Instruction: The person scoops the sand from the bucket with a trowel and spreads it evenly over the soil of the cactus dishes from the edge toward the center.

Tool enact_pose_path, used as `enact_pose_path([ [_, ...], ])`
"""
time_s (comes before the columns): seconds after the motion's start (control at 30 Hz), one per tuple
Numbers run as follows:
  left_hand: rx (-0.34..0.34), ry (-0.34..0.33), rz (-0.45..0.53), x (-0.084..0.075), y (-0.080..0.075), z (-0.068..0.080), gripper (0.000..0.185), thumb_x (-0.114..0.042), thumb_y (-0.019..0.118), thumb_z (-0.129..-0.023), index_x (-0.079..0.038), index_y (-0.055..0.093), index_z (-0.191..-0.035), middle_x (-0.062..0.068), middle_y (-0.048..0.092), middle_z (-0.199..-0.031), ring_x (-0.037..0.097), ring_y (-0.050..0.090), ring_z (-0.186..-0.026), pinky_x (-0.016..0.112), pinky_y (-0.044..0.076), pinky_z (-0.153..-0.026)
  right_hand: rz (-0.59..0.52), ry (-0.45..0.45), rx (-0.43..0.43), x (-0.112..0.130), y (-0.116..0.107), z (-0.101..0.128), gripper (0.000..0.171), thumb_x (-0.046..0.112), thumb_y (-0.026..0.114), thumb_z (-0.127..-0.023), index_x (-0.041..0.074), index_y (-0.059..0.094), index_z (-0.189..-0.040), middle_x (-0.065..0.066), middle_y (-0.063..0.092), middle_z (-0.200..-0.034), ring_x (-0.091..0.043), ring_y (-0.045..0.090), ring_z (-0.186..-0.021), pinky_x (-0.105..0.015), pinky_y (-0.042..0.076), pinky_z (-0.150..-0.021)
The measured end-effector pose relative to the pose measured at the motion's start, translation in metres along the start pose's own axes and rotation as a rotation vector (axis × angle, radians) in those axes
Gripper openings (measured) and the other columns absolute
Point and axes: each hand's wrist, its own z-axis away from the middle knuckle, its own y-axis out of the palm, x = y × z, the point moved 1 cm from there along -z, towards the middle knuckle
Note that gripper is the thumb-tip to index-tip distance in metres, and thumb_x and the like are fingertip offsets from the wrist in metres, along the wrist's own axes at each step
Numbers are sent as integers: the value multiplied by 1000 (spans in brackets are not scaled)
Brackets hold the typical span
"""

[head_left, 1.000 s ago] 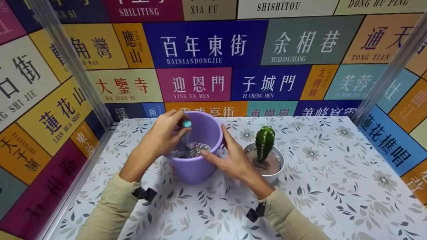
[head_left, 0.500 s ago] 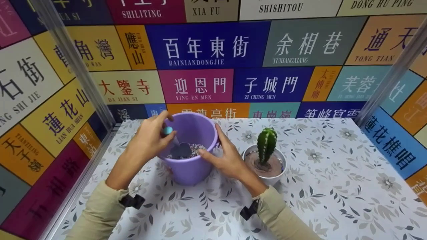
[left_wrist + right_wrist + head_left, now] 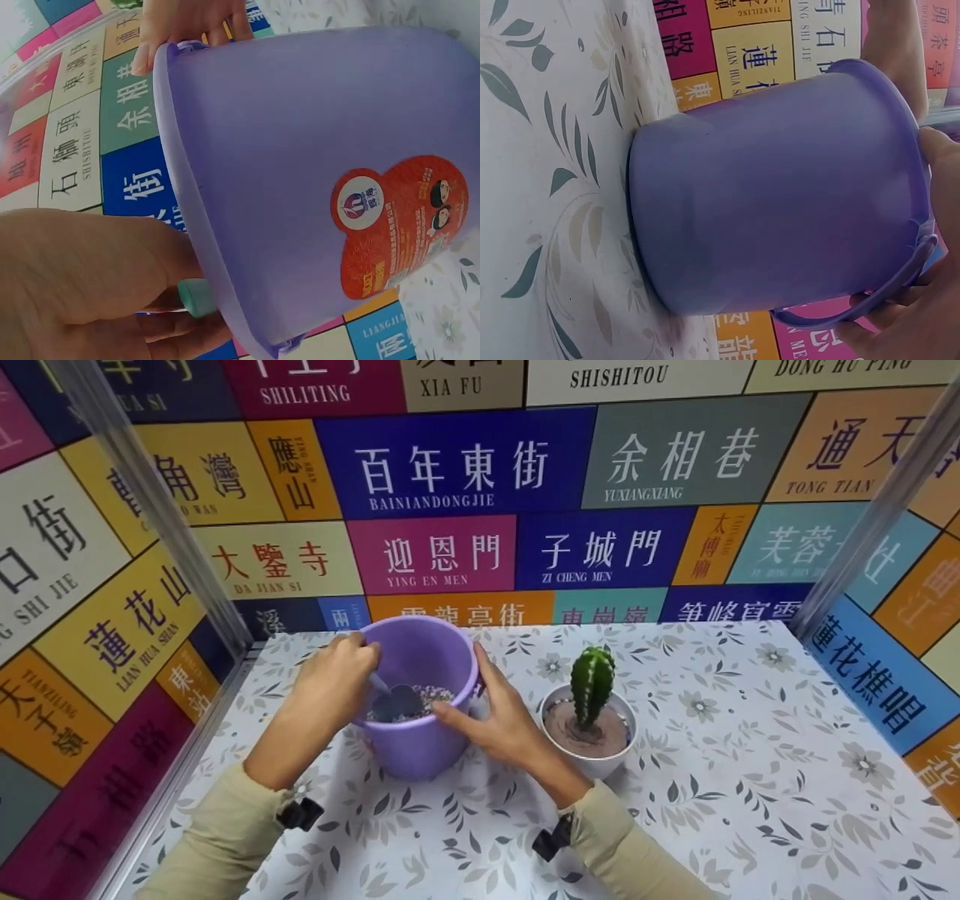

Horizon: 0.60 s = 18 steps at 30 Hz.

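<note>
A purple bucket (image 3: 421, 750) stands on the table with small multicoloured gravel (image 3: 437, 699) in its bottom. My left hand (image 3: 330, 679) grips the handle of a small trowel (image 3: 397, 703) at the bucket's left rim. Its grey blade lies on the gravel, and the teal handle end (image 3: 198, 298) shows between my fingers in the left wrist view. My right hand (image 3: 506, 720) holds the bucket's right rim, thumb at the near side and fingers round the outside. In the right wrist view those fingers are by the bucket's bail handle (image 3: 870, 304).
A green cactus (image 3: 592, 682) grows in a white pot (image 3: 602, 767) to the right of my right hand. The table (image 3: 720, 825) has a floral cover. Walls with coloured street-name panels (image 3: 457, 461) rise behind and at the sides, with clear corner posts.
My left hand has moved left and slightly down, tilting the trowel from upright so its blade now shows flat over the gravel. The bucket has shifted slightly left with my right hand still on it.
</note>
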Motion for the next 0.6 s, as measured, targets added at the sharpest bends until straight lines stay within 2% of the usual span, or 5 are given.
enact_pose_path([
  [0.13,-11,52,-140,-2,7,-5,19,-6,87,-84,0,77,-99,21,75,-97,42,72,-90,58,62,-79,-1,3,-2,-1,0,1,112,58,82,-91,40,7,-173,0,22,-181,-26,41,-160,-54,37,-127],
  [0.27,24,100,-209,-4,17,-11,10,-8,85,-85,-4,82,-94,18,76,-89,40,71,-87,55,61,-80,-12,-1,-1,-2,0,1,112,57,82,-92,41,7,-173,0,21,-181,-28,41,-160,-54,39,-126],
  [0.4,47,130,-238,-6,23,-15,8,-3,80,-86,-5,82,-93,18,77,-90,39,70,-92,55,60,-83,-22,-21,7,-2,1,1,111,55,82,-93,39,7,-173,-1,23,-181,-31,44,-158,-52,42,-124],
  [0.5,63,130,-216,-4,23,-15,12,2,78,-86,-5,81,-94,19,76,-91,39,69,-96,55,57,-85,-27,-42,6,-2,1,0,112,52,83,-93,34,8,-174,-4,26,-180,-33,45,-158,-52,41,-126],
  [0.6,21,141,-162,3,23,-12,16,9,75,-84,-4,79,-91,20,75,-88,40,68,-95,54,56,-84,-32,-49,7,-2,1,-1,113,51,83,-93,30,9,-175,-6,27,-180,-32,45,-158,-52,38,-128],
])
